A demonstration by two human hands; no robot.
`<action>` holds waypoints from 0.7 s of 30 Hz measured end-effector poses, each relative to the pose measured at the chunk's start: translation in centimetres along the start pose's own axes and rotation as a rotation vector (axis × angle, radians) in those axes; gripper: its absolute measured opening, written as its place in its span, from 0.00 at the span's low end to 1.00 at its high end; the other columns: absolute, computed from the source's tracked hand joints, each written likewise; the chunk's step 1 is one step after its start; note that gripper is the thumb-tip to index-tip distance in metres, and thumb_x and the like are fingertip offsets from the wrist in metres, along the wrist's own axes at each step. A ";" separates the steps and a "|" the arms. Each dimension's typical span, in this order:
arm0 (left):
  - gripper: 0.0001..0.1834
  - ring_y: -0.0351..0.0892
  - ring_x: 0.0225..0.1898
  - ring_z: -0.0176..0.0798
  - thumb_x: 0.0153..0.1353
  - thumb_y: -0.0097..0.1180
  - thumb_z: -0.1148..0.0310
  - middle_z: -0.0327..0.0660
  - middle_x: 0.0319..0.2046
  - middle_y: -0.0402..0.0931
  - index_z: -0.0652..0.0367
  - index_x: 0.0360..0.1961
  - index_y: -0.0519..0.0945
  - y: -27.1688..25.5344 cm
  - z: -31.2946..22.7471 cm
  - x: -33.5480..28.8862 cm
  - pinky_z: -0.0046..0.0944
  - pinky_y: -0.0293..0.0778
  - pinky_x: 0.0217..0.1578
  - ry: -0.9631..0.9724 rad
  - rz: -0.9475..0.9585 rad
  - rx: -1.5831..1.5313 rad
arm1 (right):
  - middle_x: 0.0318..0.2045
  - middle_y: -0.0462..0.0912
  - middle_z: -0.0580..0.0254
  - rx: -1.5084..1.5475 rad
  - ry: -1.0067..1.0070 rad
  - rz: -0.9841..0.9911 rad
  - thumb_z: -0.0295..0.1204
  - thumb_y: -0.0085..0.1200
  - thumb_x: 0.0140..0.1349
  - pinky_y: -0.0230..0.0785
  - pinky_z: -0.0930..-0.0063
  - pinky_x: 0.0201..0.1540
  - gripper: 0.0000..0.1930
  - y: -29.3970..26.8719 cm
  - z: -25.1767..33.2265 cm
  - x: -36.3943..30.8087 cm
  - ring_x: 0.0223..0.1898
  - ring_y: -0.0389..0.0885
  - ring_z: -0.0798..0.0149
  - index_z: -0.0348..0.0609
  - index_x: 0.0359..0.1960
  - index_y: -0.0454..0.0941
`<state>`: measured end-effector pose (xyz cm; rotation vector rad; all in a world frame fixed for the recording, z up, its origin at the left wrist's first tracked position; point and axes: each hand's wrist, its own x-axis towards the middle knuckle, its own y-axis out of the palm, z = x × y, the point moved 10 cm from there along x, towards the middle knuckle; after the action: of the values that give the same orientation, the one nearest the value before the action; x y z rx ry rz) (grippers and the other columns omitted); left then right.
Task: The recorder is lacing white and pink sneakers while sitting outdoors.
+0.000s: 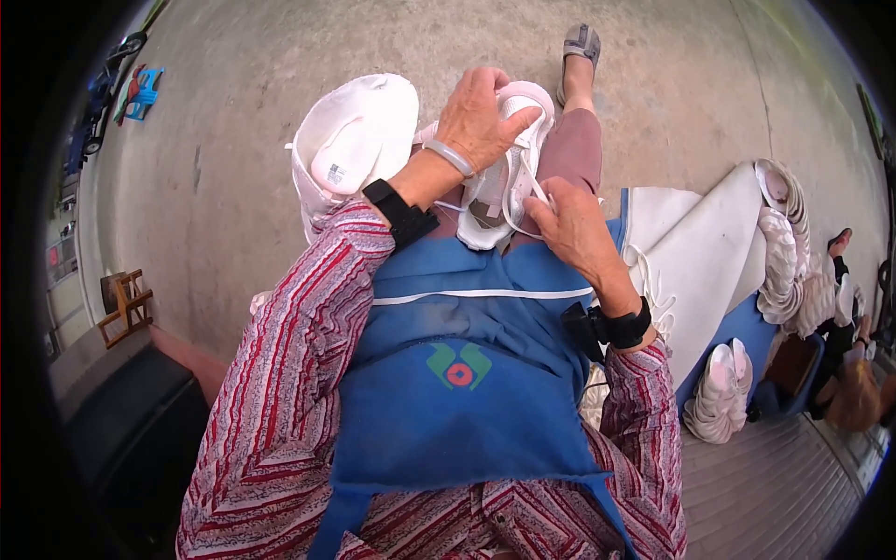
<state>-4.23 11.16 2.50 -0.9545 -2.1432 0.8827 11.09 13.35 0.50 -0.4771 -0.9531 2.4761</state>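
A white shoe upper (495,182) with a pale pink collar lies across my lap, its lace partly threaded. My left hand (476,121) grips the upper near its far end, thumb bent over the opening. Beside the near right edge of the upper, my right hand (574,224) pinches the white shoelace (523,182), which runs in a loop to the eyelets. Left of the upper sit white shoe pieces (359,135) nested together, with a pale lining. Another white lace (485,293) stretches across the blue apron (457,420) on my lap.
White sheeting (691,243) covers a surface at my right, with loose laces (653,289) on its near edge. Stacked white uppers (784,252) stand beyond it, and more (719,392) lie nearer. A person (849,383) sits far right. A wooden stool (126,306) stands at left.
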 end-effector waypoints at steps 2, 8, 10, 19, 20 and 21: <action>0.20 0.77 0.30 0.41 0.57 0.53 0.55 0.46 0.29 0.76 0.65 0.35 0.74 0.1 0.1 -2.2 0.35 0.73 0.32 -0.237 0.411 -0.239 | 0.21 0.77 0.42 -0.154 0.005 0.069 0.34 0.54 0.53 0.69 0.60 0.28 0.14 1.6 0.8 -1.3 0.26 0.79 0.47 0.32 0.24 0.71; 0.19 0.74 0.19 0.31 0.62 0.47 0.56 0.40 0.27 0.75 0.65 0.36 0.74 4.0 1.8 -14.2 0.31 0.71 0.22 -0.624 0.977 -0.522 | 0.20 0.79 0.47 -0.489 -0.023 0.089 0.26 0.51 0.48 0.72 0.58 0.27 0.06 3.8 0.9 -1.5 0.25 0.80 0.48 0.35 0.24 0.73; 0.20 0.75 0.21 0.31 0.63 0.45 0.55 0.40 0.29 0.75 0.65 0.39 0.74 4.4 2.0 -15.2 0.31 0.72 0.23 -0.713 0.994 -0.607 | 0.20 0.78 0.47 -0.370 -0.035 0.164 0.27 0.51 0.50 0.70 0.60 0.26 0.07 3.6 1.1 -1.5 0.24 0.79 0.48 0.35 0.25 0.74; 0.21 0.75 0.30 0.36 0.63 0.48 0.58 0.42 0.32 0.75 0.67 0.46 0.71 3.1 -1.0 -12.0 0.38 0.75 0.39 -1.081 0.749 -1.523 | 0.20 0.73 0.42 0.311 -0.280 0.524 0.31 0.47 0.58 0.64 0.56 0.29 0.10 4.0 13.5 -6.3 0.24 0.73 0.44 0.35 0.26 0.70; 0.18 0.75 0.28 0.34 0.64 0.48 0.63 0.39 0.29 0.74 0.67 0.46 0.70 2.2 -1.2 -11.4 0.38 0.75 0.39 -1.115 0.705 -1.643 | 0.20 0.73 0.42 0.314 -0.278 0.524 0.31 0.47 0.58 0.64 0.56 0.29 0.10 4.0 14.1 -6.6 0.24 0.73 0.44 0.35 0.26 0.70; 0.13 0.70 0.21 0.29 0.64 0.46 0.68 0.34 0.23 0.71 0.67 0.44 0.69 1.3 -1.8 -10.5 0.35 0.74 0.33 -1.082 0.705 -1.815 | 0.20 0.74 0.44 0.423 -0.284 0.534 0.30 0.47 0.58 0.64 0.57 0.28 0.10 3.8 15.0 -7.0 0.24 0.73 0.44 0.35 0.26 0.70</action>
<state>3.35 4.03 -0.25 -2.5267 -3.4005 -1.0692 9.03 -0.88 9.47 -0.2611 -0.3927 3.1864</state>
